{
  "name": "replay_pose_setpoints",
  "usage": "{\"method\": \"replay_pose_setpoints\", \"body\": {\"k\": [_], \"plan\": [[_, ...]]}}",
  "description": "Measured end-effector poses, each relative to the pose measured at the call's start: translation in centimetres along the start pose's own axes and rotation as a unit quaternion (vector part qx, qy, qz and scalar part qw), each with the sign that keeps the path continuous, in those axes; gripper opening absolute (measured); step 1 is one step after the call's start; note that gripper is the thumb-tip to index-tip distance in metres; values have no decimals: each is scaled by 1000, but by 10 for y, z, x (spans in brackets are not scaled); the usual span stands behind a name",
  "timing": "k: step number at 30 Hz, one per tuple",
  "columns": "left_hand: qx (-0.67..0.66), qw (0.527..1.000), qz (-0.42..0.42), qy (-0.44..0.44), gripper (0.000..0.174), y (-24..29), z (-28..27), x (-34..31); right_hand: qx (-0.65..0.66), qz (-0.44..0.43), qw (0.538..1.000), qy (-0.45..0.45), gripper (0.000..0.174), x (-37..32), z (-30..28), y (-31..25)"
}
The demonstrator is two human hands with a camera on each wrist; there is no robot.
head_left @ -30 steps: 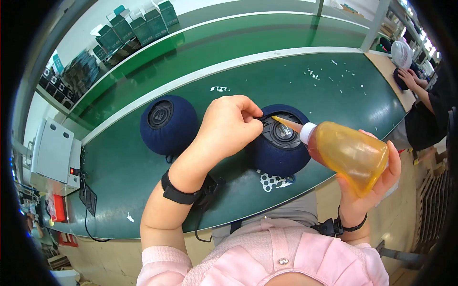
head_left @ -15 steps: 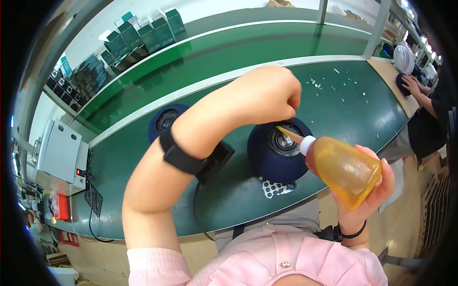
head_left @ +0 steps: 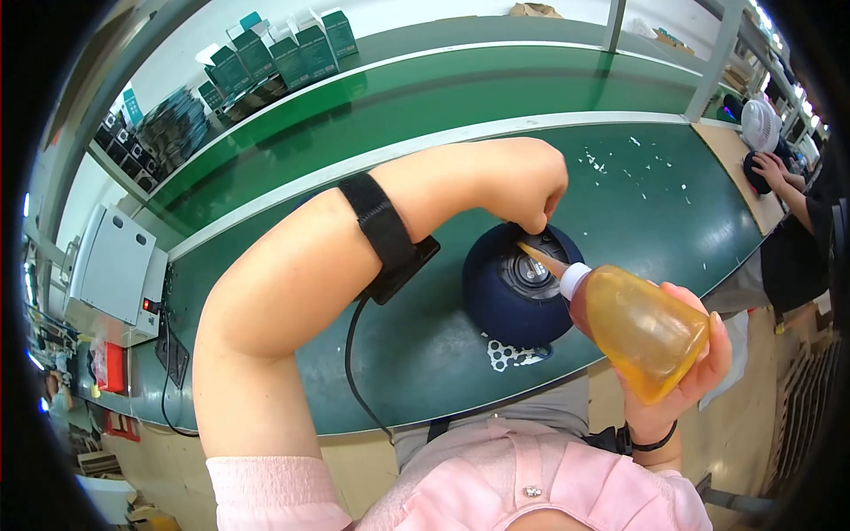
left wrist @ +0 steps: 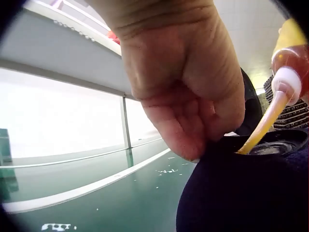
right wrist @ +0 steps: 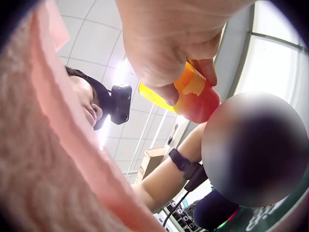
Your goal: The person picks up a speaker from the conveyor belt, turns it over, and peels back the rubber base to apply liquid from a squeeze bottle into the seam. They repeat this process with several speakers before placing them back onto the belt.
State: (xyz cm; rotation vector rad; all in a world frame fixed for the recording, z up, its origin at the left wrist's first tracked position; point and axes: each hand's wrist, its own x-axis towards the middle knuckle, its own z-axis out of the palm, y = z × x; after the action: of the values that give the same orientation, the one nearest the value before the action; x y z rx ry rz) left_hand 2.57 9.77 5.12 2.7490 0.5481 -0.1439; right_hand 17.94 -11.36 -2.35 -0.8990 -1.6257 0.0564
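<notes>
A navy, fabric-covered round object (head_left: 505, 305) stands on the green table, its black recessed face tilted up. At the far edge of that face, my left hand (head_left: 531, 181) has its fingers curled. In the left wrist view the same hand (left wrist: 183, 87) pinches the edge of a dark curved piece (left wrist: 250, 106), though the fingertips are partly hidden. My right hand (head_left: 677, 354) grips a soft bottle (head_left: 646, 327) of amber liquid. The bottle's yellowish nozzle (left wrist: 265, 121) points down into the recess near my left fingertips, its tip at the inner rim.
Green boxes (head_left: 288, 60) stand on the back shelf. A grey metal box (head_left: 111, 274) sits at the left. White scraps (head_left: 595, 161) and a perforated white piece (head_left: 509, 355) lie on the table. Another person's hands (head_left: 772, 168) work at the far right.
My left hand has moved right and round to the far side of the round object, its forearm now covering the second navy one. The bottle stays tilted with its nozzle in the recess.
</notes>
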Motion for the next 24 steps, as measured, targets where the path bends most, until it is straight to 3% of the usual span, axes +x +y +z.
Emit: {"method": "replay_pose_setpoints", "body": {"k": [1,3,8,11,12,13,14,16,17,19,22,24], "plan": [[0,1000,-1,0,16,-3,1,-3,12,4,1000,7,92,-1,0,1],[-162,981,-102,-27,14,-7,3,-12,12,8,1000,6,91,0,-1,-1],[-224,964,-139,-15,13,-2,10,-33,20,23,999,21,91,-5,-2,1],[-252,940,-230,6,15,9,15,-47,26,24,999,14,90,-5,2,-8],[-254,939,-231,5,15,12,16,-50,197,181,949,167,89,-4,9,-20],[-281,926,-253,14,15,14,17,-52,351,324,823,307,89,-5,12,-28],[-307,911,-275,23,15,15,18,-54,350,325,823,306,89,-9,9,-27],[-313,908,-278,29,15,17,19,-55,250,286,922,75,62,-15,-1,-22],[-318,904,-282,35,14,17,20,-56,249,286,922,75,62,-11,-2,-25],[-329,903,-272,46,15,13,25,-56,449,330,829,49,51,4,-4,-34],[-332,903,-266,60,15,18,24,-58,495,308,810,64,61,8,3,-41],[-323,905,-269,62,15,20,25,-59,473,302,825,63,61,1,2,-35]]}}
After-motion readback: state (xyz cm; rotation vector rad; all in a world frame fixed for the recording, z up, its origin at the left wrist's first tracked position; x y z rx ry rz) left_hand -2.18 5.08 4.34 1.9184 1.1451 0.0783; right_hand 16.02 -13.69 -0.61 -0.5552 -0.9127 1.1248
